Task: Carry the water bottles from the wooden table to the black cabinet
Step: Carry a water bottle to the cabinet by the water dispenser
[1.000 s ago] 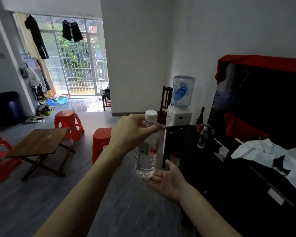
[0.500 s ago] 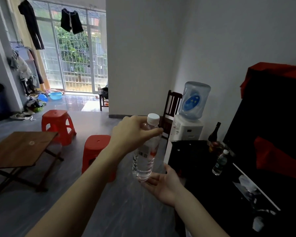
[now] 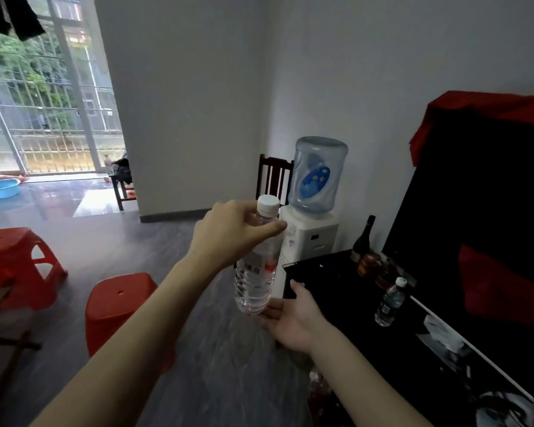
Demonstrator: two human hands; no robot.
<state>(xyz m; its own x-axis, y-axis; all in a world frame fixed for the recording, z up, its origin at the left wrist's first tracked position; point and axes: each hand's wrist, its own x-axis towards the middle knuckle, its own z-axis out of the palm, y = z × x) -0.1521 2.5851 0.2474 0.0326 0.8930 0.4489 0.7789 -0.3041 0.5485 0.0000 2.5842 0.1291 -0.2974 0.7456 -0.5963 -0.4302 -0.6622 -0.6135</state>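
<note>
The left hand grips a clear water bottle around its shoulder, just below the white cap; the bottle hangs nearly upright over bare floor. The right hand is open, palm up, touching the bottle's base. The black cabinet lies at 3 o'clock of the bottle, its near edge just beside the right hand. A second water bottle stands on the cabinet top, with clear surface around it. Two red stools stand at 9 o'clock.

I've got one view only, head-worn, looking forward and down over both forearms, close on the hands; black cabinet at two o'clock, window at ten.
</note>
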